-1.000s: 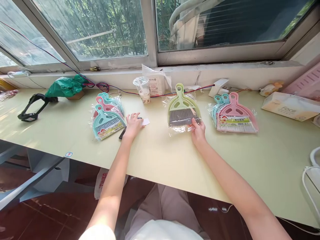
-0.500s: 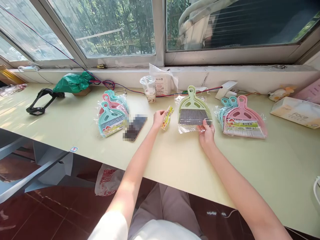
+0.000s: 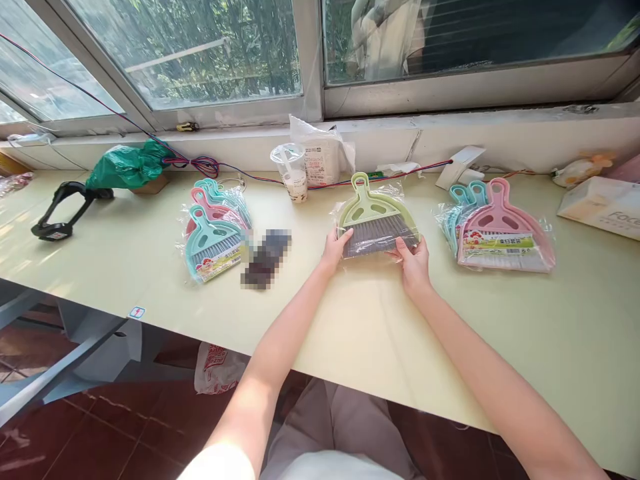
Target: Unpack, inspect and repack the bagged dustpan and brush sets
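On the desk [image 3: 370,340] I have the pink-fronted pile [image 3: 506,227] to the right and the mixed pile [image 3: 213,243] to the left, neither looking disturbed. Between them is the green set [image 3: 379,212], its handle pointing away from the arms, with clear wrap [image 3: 394,192] about it. Its brush [image 3: 374,235] faces up, and I see no label [image 3: 497,243] across the bristles like the one on the pink-fronted pile.

What changes is the left hand [image 3: 334,250]: half a second ago it holds a loose card apart from the set, and now it is on the set's left edge. The right hand [image 3: 416,265] keeps to the lower right corner, as in both earlier views. So the set has a hand at either side, which I judge makes it steadier to work on.

The fingers [image 3: 404,247] of both hands are clamped on the green set, thumbs in front and the rest mostly hidden (whether its base is off the desk, I cannot tell). The card is out of sight; I guess it is under the left fingers or behind the set, but nothing settles which.
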`<state>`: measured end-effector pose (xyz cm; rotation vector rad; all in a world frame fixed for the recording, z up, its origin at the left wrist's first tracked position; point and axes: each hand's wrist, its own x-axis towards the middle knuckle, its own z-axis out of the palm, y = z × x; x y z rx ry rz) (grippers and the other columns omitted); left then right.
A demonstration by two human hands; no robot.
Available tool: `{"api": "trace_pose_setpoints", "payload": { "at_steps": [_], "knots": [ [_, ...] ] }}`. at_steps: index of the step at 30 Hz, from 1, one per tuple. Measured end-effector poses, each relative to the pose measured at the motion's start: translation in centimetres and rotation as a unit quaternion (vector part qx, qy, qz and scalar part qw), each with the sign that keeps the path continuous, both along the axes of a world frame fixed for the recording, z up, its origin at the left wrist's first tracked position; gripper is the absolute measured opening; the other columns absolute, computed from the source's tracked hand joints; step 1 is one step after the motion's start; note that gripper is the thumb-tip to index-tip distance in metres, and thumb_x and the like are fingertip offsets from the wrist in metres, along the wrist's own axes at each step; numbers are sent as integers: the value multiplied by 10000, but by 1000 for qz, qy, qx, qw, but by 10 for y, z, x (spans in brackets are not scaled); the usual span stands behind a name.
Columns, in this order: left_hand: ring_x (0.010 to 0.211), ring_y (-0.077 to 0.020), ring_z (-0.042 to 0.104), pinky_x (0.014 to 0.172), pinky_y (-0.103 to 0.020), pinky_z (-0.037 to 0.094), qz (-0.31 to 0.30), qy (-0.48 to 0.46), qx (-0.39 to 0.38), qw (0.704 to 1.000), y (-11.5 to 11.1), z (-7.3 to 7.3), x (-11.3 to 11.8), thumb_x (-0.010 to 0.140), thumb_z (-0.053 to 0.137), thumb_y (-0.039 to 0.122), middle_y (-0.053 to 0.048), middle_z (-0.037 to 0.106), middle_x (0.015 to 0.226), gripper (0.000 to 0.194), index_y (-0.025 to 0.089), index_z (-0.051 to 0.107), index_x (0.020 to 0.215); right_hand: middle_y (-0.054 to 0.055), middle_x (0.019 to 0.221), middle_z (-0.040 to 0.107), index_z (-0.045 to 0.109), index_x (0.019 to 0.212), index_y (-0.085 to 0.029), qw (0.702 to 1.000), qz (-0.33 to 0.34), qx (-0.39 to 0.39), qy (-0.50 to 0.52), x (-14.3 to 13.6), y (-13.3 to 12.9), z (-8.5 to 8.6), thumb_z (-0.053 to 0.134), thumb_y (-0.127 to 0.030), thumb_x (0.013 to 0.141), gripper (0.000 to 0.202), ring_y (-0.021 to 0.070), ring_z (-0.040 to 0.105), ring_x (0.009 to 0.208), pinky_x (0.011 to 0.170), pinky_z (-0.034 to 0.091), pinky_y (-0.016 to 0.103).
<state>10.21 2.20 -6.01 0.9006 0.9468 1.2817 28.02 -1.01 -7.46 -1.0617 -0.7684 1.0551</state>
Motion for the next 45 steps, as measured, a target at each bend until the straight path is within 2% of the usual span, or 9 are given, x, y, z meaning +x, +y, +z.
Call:
{"api": "trace_pose_setpoints", "payload": {
  "at_steps": [4, 7, 12, 16, 23, 30, 36, 41, 45],
  "knots": [
    [1322, -271, 550, 1144, -426, 395, 32, 2, 28, 999, 4, 3, -4, 817, 765, 426, -84, 640, 1346, 596, 235, 562, 1343, 126, 1335, 534, 491, 1242, -257, 975, -130, 30, -179, 2, -2, -5, 780, -541, 753, 635, 246, 590, 1112, 932, 528, 453],
    [1391, -264, 486, 1164, -428, 373, 24, -1, 35, 999, 1, 9, -6, 816, 790, 413, -71, 576, 1431, 728, 302, 447, 1448, 112, 1204, 587, 571, 1082, -226, 933, -204, 53, -291, 7, -3, -2, 731, -518, 803, 433, 255, 567, 1084, 991, 472, 492],
    [1439, -278, 434, 1184, -459, 349, -34, -34, 62, 997, -3, 13, -5, 761, 834, 396, -80, 524, 1500, 828, 325, 427, 1478, 26, 852, 652, 624, 894, -215, 986, 6, 29, -166, 1, -4, 7, 721, -589, 794, 399, 189, 656, 772, 739, 569, 362],
    [1386, -315, 496, 1163, -494, 376, -75, -47, 43, 995, -3, 13, -7, 742, 835, 416, -123, 584, 1441, 745, 255, 539, 1406, 0, 809, 655, 596, 846, -209, 999, -7, 10, -44, -5, -4, 12, 821, -574, 692, 457, 173, 716, 746, 772, 617, 352],
    [1304, -326, 576, 1097, -478, 458, -128, -55, 10, 990, 2, 8, -16, 655, 904, 445, -129, 666, 1328, 757, 221, 614, 1317, -28, 783, 660, 586, 918, -233, 1000, 23, -13, -5, -2, -1, 11, 862, -554, 617, 520, 169, 714, 769, 768, 636, 350],
    [1096, -277, 699, 970, -409, 538, 76, -69, -17, 995, 24, -2, -17, 861, 687, 559, -138, 747, 1126, 468, 157, 709, 1101, -38, 704, 650, 597, 910, -221, 998, 54, -41, 6, -5, 0, 9, 893, -472, 537, 539, 166, 680, 640, 692, 630, 360],
    [867, -187, 745, 842, -324, 561, 242, -57, -6, 969, 45, 6, -68, 981, 541, 450, -124, 761, 1032, 382, 158, 666, 1193, -24, 720, 652, 628, 889, -201, 999, 33, -32, 26, 4, -4, 9, 869, -393, 564, 448, 133, 652, 626, 692, 621, 320],
    [667, -141, 713, 770, -299, 568, 247, -12, -8, 969, 54, 5, -78, 851, 745, 243, -83, 739, 822, 312, 116, 643, 1117, -35, 735, 631, 621, 900, -206, 995, -40, -21, 90, 24, -11, 8, 865, -324, 520, 467, 122, 634, 627, 654, 608, 288],
    [663, -154, 716, 810, -347, 595, 276, 42, 7, 960, 57, 2, -72, 859, 698, 170, -56, 703, 743, 236, 95, 640, 1076, -29, 703, 617, 606, 872, -208, 993, -44, -5, 110, 39, -16, 7, 842, -294, 519, 433, 130, 617, 601, 580, 577, 273]
  ]
}}
